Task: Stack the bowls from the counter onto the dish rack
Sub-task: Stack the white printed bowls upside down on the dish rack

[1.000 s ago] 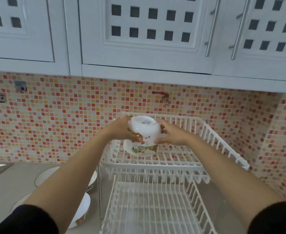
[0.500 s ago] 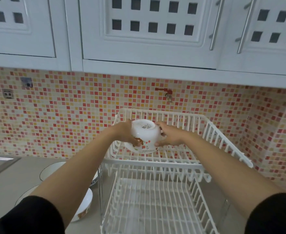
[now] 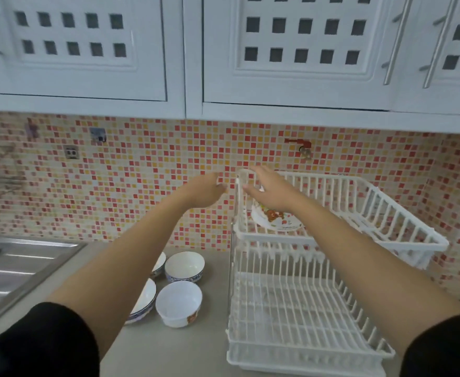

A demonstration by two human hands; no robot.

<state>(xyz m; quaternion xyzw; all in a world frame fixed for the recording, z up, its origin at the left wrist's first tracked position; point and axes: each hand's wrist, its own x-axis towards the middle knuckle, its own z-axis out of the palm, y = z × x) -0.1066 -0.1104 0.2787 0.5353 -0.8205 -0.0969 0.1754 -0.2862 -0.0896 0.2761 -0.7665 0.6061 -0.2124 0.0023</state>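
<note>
A white bowl with a red floral print (image 3: pixel 276 223) lies upside down and tilted in the upper tier of the white two-tier dish rack (image 3: pixel 359 191), at its left end. My right hand (image 3: pixel 271 190) hovers just over it with fingers spread, hiding the bowl's top. My left hand (image 3: pixel 207 190) is left of the rack, in front of the tiles, holding nothing. On the counter stand a blue-rimmed bowl (image 3: pixel 184 266) and a white bowl with a red print (image 3: pixel 179 303). Two more bowls (image 3: pixel 145 299) (image 3: pixel 160 263) are partly hidden behind my left forearm.
The rack's lower tier (image 3: pixel 299 308) holds nothing. A steel sink (image 3: pixel 19 263) sits at the left of the grey counter (image 3: pixel 169 349). Mosaic tile wall behind, with a red tap (image 3: pixel 301 145) above the rack. White wall cabinets hang overhead.
Both hands have let go of the floral bowl, which now rests in the upper tier. My left hand has drawn away to the left of the rack. The view has swung left.
</note>
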